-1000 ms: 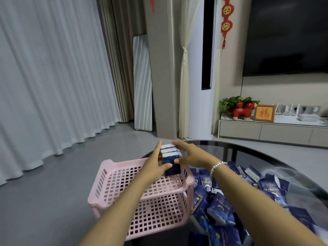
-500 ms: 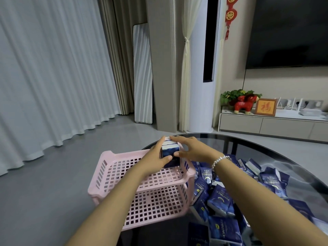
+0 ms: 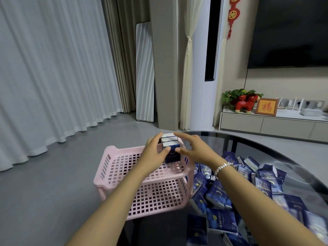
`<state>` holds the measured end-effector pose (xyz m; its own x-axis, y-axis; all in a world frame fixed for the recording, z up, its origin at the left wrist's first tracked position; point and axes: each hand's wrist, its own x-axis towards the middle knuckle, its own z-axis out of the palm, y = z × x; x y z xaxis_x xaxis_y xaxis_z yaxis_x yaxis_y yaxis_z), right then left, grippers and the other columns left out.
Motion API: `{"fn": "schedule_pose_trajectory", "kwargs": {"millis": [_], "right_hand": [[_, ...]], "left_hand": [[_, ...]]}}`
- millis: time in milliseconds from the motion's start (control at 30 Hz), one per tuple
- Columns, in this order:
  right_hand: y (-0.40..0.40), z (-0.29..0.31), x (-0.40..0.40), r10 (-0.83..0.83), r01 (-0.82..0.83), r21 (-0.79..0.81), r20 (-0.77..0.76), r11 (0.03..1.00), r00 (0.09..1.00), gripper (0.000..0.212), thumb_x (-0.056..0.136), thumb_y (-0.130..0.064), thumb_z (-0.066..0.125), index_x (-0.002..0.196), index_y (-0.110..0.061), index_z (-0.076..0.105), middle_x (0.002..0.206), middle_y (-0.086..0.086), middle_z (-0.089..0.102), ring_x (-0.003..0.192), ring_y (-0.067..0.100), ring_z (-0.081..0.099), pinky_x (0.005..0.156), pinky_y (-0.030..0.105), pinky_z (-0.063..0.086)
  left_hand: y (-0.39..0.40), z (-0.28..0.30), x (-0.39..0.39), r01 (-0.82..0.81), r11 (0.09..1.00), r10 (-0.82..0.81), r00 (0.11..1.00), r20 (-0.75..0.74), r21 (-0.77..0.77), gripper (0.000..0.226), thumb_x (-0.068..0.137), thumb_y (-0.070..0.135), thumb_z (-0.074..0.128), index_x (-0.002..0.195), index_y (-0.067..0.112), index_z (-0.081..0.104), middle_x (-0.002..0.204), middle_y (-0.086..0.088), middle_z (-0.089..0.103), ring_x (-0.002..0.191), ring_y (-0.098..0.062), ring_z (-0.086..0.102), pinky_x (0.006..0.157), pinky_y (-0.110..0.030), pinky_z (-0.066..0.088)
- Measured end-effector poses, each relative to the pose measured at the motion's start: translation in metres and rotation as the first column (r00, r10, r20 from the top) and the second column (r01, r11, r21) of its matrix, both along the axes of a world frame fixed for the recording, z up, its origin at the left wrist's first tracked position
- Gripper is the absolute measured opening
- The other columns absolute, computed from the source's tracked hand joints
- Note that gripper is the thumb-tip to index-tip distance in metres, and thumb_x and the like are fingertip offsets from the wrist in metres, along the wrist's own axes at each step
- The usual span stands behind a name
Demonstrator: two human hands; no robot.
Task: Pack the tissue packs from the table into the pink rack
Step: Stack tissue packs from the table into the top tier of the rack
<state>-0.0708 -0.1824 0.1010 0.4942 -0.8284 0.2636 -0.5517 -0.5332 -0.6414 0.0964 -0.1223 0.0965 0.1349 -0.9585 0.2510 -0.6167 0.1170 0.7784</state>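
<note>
Three tissue packs (image 3: 170,148) stand upright in a row at the far right corner of the pink rack (image 3: 113,167), on its upper tier, directly between the two hands; the left hand (image 3: 156,153) presses against their left side with fingers nearly straight and its thumb on the front pack; the right hand (image 3: 197,150) is spread, fingers arched above the packs, thumb touching the front one; below and right of the right wrist, loose tissue packs (image 3: 220,196) lie heaped on the dark glass table (image 3: 266,144), just beside the rack.
</note>
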Motion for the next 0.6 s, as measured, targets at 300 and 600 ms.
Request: {"fn": "schedule_pose_trajectory", "kwargs": {"millis": [300, 600], "right_hand": [[0.087, -0.023, -0.033, -0.069, 0.101, -0.154, 0.199, 0.983, 0.978, 0.035, 0.086, -0.032, 0.062, 0.121, -0.032, 0.058, 0.11, -0.023, 0.052, 0.104, -0.009, 0.035, 0.082, 0.0, 0.033], [0.146, -0.079, -0.065, -0.156, 0.156, -0.045, 0.015, 0.987, 0.988, 0.023, 0.086, -0.023, 0.065, 0.108, -0.019, 0.069, 0.085, -0.017, 0.059, 0.072, -0.003, 0.052, 0.065, 0.007, 0.037]], "left_hand": [[0.072, -0.013, -0.041, 0.081, 0.962, -0.078, 0.997, 0.021, -0.261, 0.019, 0.092, 0.019, 0.06, 0.109, 0.025, 0.065, 0.109, 0.014, 0.055, 0.096, 0.01, 0.053, 0.083, 0.0, 0.039], [0.112, -0.103, -0.075, 0.062, 0.998, -0.062, 0.996, -0.066, 0.01, 0.014, 0.088, 0.015, 0.064, 0.098, 0.025, 0.063, 0.109, -0.002, 0.06, 0.084, -0.001, 0.06, 0.081, -0.013, 0.049]]}}
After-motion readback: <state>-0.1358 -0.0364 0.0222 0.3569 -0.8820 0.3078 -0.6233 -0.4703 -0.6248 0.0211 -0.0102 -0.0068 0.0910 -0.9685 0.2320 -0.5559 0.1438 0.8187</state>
